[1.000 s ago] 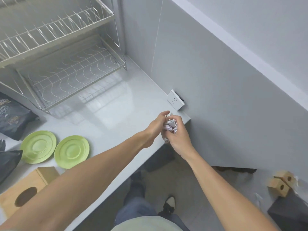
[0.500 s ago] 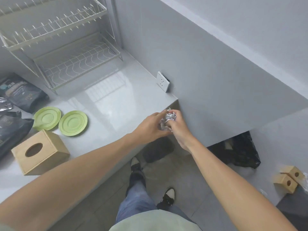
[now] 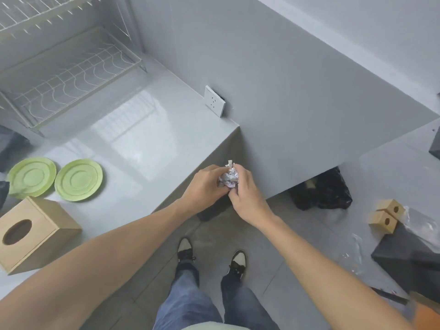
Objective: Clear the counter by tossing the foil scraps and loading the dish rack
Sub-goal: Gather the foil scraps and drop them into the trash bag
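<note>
A crumpled ball of silver foil (image 3: 229, 177) is pressed between my left hand (image 3: 204, 186) and my right hand (image 3: 245, 191), just past the counter's right front corner. Both hands close around it. Two light green plates (image 3: 78, 179) (image 3: 32, 176) lie flat side by side on the grey counter (image 3: 147, 148) at the left. The white wire dish rack (image 3: 69, 75) stands at the back left, with nothing on its two tiers.
A wooden tissue box (image 3: 31, 232) sits at the counter's near left. A black bag (image 3: 321, 191) lies on the floor under the wall ledge, right of the counter. Two small wooden blocks (image 3: 387, 217), clear plastic and a dark box (image 3: 412, 256) lie at the right.
The view has pulled back and tilted down, so the floor and my feet show. Both hands stay on the foil ball and have shifted slightly off the counter's corner.
</note>
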